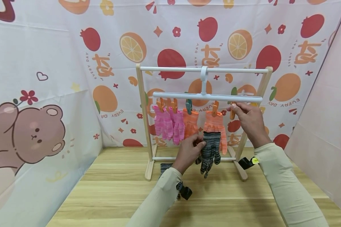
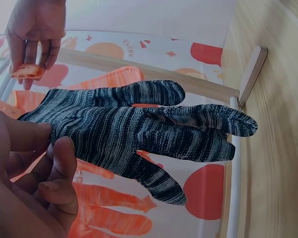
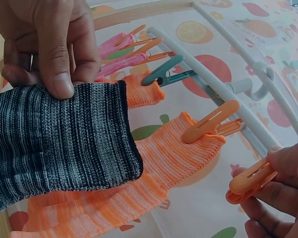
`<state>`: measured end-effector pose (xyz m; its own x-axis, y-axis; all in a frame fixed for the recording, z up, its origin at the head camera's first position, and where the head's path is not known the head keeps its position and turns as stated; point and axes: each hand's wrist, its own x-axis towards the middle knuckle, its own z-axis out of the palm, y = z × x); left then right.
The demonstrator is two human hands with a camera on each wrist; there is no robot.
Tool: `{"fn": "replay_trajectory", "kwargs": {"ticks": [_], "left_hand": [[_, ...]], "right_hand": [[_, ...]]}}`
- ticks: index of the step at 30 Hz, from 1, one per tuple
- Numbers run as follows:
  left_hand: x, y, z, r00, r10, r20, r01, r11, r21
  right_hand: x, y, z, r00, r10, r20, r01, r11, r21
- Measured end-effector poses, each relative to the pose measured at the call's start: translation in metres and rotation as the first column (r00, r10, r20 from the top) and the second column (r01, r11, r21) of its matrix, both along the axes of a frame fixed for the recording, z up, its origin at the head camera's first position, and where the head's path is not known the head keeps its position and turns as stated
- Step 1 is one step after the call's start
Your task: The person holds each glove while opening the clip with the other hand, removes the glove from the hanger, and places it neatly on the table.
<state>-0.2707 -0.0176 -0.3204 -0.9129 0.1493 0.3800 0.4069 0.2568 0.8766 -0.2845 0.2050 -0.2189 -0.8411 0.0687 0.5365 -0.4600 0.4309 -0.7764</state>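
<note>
The back wall [image 1: 116, 19] was covered with pale printed sheeting, patterned with cut oranges [image 1: 133, 47], whole oranges [image 1: 105, 98], red fruits [image 1: 208, 29], small flowers [image 1: 176, 31], four-pointed stars [image 1: 158, 31] and "EVERY DAY" lettering [image 1: 290, 53]; the left wall [image 1: 31, 63] was whitish, with visible creases, and carried a brown cartoon bear [image 1: 37, 132] turned on its side, a red flower [image 1: 29, 97] near its raised paw and a heart outline [image 1: 42, 76] above; the right wall [image 1: 321, 132] was plain and pale pinkish; the tabletop [image 1: 116, 189] showed light wood grain and met the back wall directly; lighting was bright, with soft shadows [image 1: 253, 198] on the tabletop's right side.
</note>
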Motion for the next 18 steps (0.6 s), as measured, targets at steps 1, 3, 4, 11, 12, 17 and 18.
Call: {"fn": "replay_trajectory", "kwargs": {"ticks": [1, 3, 4, 11, 12, 17, 18], "left_hand": [[-0.0001, -0.0004, -0.0007, 1.000, 0.000, 0.000, 0.000, 1.000, 0.003], [0.0004, -0.0014, -0.0014, 1.000, 0.000, -0.002, 0.000, 1.000, 0.004], [0.0006, -0.0018, -0.0018, 1.000, 0.000, -0.003, 0.000, 1.000, 0.003], [0.0005, -0.0046, -0.0048, 1.000, -0.005, -0.010, 0.005, 1.000, -0.002], [0.0003, -0.0050, -0.0053, 1.000, -0.006, -0.010, 0.006, 1.000, -0.002], [0.0000, -0.0065, -0.0063, 1.000, -0.006, -0.011, 0.006, 1.000, -0.011], [-0.0002, -0.0069, -0.0064, 1.000, -0.007, -0.012, 0.007, 1.000, -0.013]], "right_hand": [[-0.0001, 0.0000, -0.0004, 1.000, 0.000, 0.001, 0.000, 1.000, -0.001], [-0.0002, 0.0000, -0.0007, 1.000, 0.000, 0.002, 0.000, 1.000, -0.001], [-0.0004, 0.0002, -0.0010, 1.000, 0.000, 0.004, 0.000, 1.000, -0.003], [-0.0012, 0.0003, -0.0018, 1.000, 0.001, 0.002, -0.001, 1.000, 0.000], [-0.0011, 0.0001, -0.0017, 1.000, 0.003, 0.001, -0.003, 1.000, 0.001], [-0.0005, -0.0004, -0.0014, 1.000, 0.004, -0.003, -0.004, 1.000, 0.001], [-0.0005, -0.0006, -0.0013, 1.000, 0.004, -0.004, -0.004, 1.000, 0.002]]}}
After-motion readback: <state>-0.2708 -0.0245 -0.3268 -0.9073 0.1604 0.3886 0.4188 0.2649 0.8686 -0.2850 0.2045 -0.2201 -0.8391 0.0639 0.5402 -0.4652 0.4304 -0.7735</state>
